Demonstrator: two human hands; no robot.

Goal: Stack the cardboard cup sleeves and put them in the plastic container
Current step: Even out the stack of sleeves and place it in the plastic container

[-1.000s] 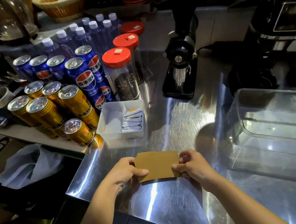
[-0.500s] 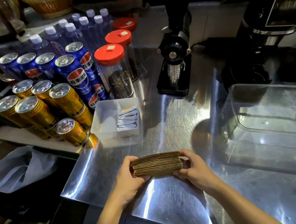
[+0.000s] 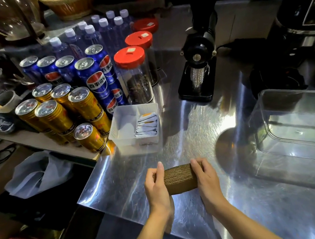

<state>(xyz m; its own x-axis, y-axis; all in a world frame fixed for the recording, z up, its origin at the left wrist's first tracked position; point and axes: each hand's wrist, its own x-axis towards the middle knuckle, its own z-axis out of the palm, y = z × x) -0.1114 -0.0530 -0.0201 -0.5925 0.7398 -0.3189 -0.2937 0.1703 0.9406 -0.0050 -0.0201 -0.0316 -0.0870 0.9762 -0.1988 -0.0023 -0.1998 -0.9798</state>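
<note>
A stack of brown cardboard cup sleeves [image 3: 180,177] stands on edge on the steel counter near its front edge, its corrugated edges facing up. My left hand [image 3: 157,185] grips its left end with the fingers wrapped over the top. My right hand [image 3: 206,177] grips its right end the same way. The clear plastic container [image 3: 303,140] sits to the right on the counter, open on top, with nothing in it that I can see.
A white tray with sachets [image 3: 135,126] lies just behind the stack. Gold and blue cans [image 3: 82,101], red-lidded jars [image 3: 134,74] and water bottles fill the left. A black grinder [image 3: 198,53] stands behind. A coffee machine [image 3: 303,19] is at far right.
The sleeve stack went from lying flat to standing on edge, and my fingers have moved over its top. The view has shifted slightly.
</note>
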